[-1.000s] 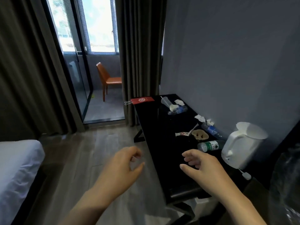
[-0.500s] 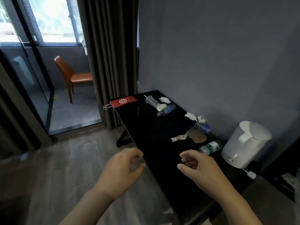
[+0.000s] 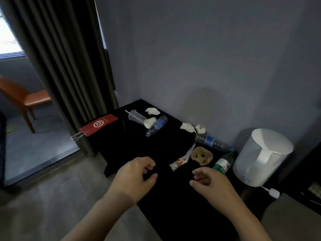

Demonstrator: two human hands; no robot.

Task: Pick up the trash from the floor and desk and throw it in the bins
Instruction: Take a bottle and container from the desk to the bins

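Our left hand (image 3: pixel 133 178) and right hand (image 3: pixel 210 183) hover loosely curled, empty | snack wrapper (image 3: pixel 179 162) looks light, crinkly | we'd pinch its middle.

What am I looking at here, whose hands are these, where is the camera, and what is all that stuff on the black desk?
No machine here: a person wears one wide-angle camera on the head, so the picture looks forward and down as they do. The hands are theirs: left hand and right hand, both loosely curled by the black desk, holding nothing. On the desk lies trash: a clear plastic cup, a paper cup, a blue-labelled bottle beside them, a second blue-labelled bottle near the wall, a green-labelled bottle, crumpled tissues, a snack wrapper and a brown thing I cannot identify. A white kettle stands at the right, a red tag at the far left.
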